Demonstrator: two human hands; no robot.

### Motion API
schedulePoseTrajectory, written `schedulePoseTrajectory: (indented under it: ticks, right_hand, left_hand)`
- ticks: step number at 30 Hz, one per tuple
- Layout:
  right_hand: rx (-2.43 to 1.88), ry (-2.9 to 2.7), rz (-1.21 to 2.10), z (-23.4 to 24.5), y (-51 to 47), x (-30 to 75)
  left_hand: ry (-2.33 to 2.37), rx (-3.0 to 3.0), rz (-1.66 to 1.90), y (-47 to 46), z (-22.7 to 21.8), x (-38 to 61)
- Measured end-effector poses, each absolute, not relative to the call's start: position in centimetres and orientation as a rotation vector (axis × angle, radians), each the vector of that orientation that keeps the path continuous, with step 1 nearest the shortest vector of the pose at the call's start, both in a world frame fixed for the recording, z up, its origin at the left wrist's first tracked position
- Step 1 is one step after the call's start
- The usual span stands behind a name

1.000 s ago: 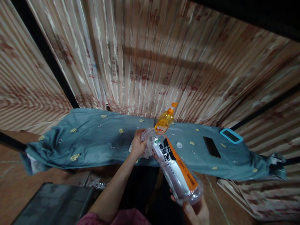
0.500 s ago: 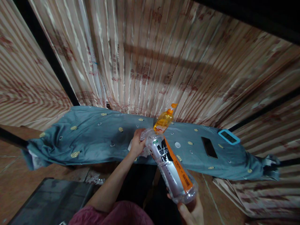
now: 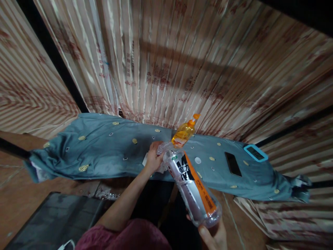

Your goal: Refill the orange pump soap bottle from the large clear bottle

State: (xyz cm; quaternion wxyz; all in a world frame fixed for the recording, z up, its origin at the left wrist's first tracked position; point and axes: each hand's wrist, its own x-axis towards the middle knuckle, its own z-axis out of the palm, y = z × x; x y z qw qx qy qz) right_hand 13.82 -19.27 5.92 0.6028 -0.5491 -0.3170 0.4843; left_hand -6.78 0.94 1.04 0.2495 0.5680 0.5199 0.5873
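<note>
A clear plastic bottle [image 3: 194, 187] with a silver, black and orange label lies slanted across both my hands, above the cloth-covered table. My left hand [image 3: 154, 158] is closed round its neck end, with some crumpled white tissue [image 3: 162, 167] showing below the fingers. At the lower right, my right hand [image 3: 214, 234] grips the base, thumb on the near side. Just beyond the neck stands an orange pump bottle [image 3: 183, 134] of yellow liquid, which neither hand appears to hold. A small white round cap [image 3: 198, 160] lies on the cloth to the right of the bottle.
The narrow table wears a blue-grey cloth [image 3: 104, 152] with pineapple prints. A dark phone [image 3: 233, 164] and a blue-framed digital clock [image 3: 255, 153] lie at its right. Striped curtains [image 3: 166, 69] hang behind. A dark box [image 3: 52, 222] stands at lower left.
The view has shifted slightly, and the things on the table sit a little differently in the picture. Both hands keep their hold on the bottle.
</note>
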Motion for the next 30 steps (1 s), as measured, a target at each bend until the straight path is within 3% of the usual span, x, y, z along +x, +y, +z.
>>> schedulePoseTrajectory:
  ticks: [30]
  right_hand:
    - [-1.394, -0.716, 1.041, 5.4, -19.2, 14.4]
  left_hand:
    - [1.422, 1.555, 1.527, 0.9, 1.6, -6.9]
